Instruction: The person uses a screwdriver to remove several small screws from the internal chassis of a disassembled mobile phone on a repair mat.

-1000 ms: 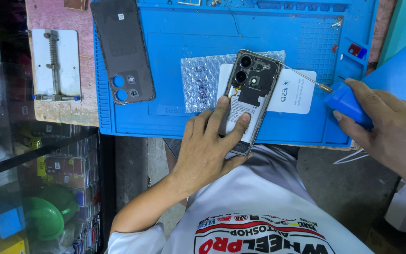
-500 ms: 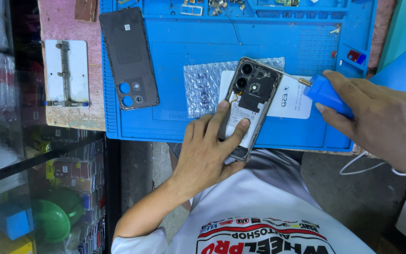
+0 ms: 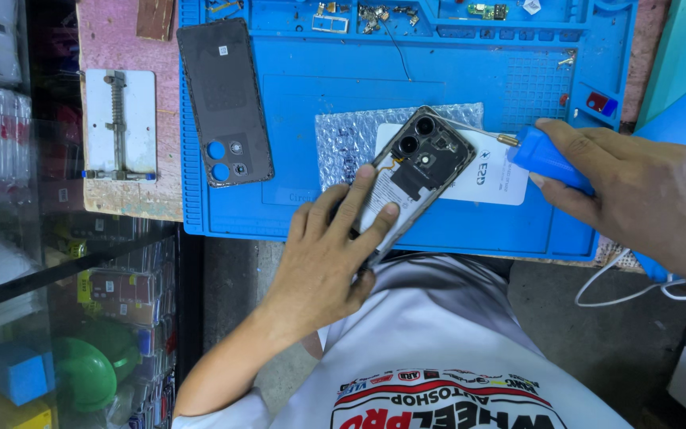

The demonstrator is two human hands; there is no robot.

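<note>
From the head view, my left hand (image 3: 329,258) presses flat on the near end of the opened phone (image 3: 411,176), whose long axis slants far-right across the blue mat (image 3: 295,214). My right hand (image 3: 637,195) grips a blue screwdriver (image 3: 545,156), tip touching the phone's far-right edge.

- The work mat (image 3: 454,71) is bright blue, with a fine grid of raised dots near its right end.
- The opened phone (image 3: 414,171) shows black and grey insides with a white patch.
- The detached back cover (image 3: 224,99) is dark grey, with two blue circles.
- The screwdriver (image 3: 545,155) handle is blue, its collar brass-coloured.
- The bubble wrap (image 3: 347,143) is clear and dimpled.
- The card (image 3: 494,175) is white.
- The metal holder (image 3: 119,123) is silver-white.
- The worktop (image 3: 113,40) is faded pink.
- The shirt (image 3: 438,349) is white with red and black lettering.
</note>
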